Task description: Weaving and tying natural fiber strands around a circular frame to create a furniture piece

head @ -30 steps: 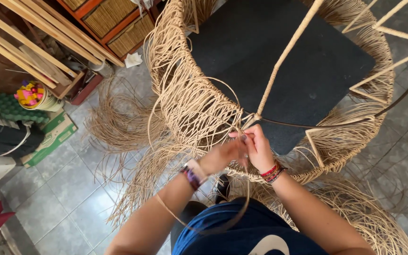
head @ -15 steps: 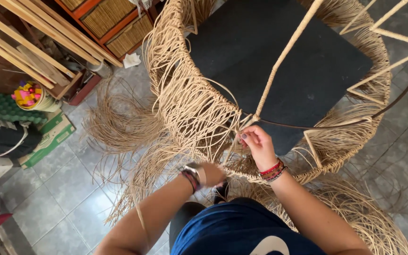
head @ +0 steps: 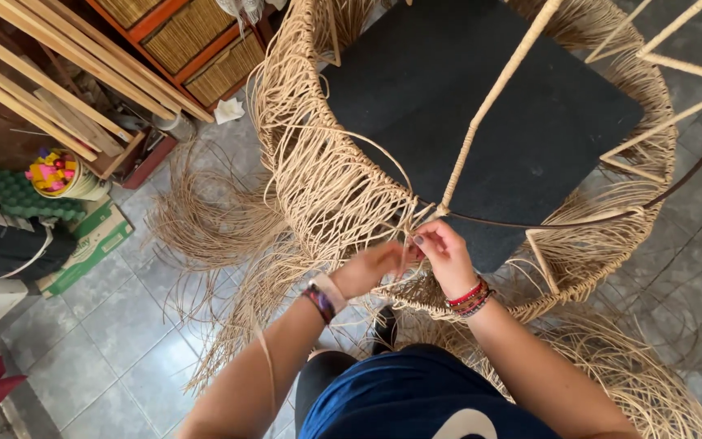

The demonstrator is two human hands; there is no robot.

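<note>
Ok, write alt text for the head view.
Seen from above, a person's left hand and right hand work pale wicker strands at the rim of a large round woven frame over a grey tiled floor, loose strands trailing around.

Wicker workshop: half-woven frame [head: 481,146], loose rattan strands [head: 213,228], stacked wooden slats [head: 58,81].

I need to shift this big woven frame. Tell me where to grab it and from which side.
Probably best by the wrapped upright rod: firm, bare of loose strands. Come from the near side, where the left hand and right hand work; the woven wall is loose fibre and would give.
</note>
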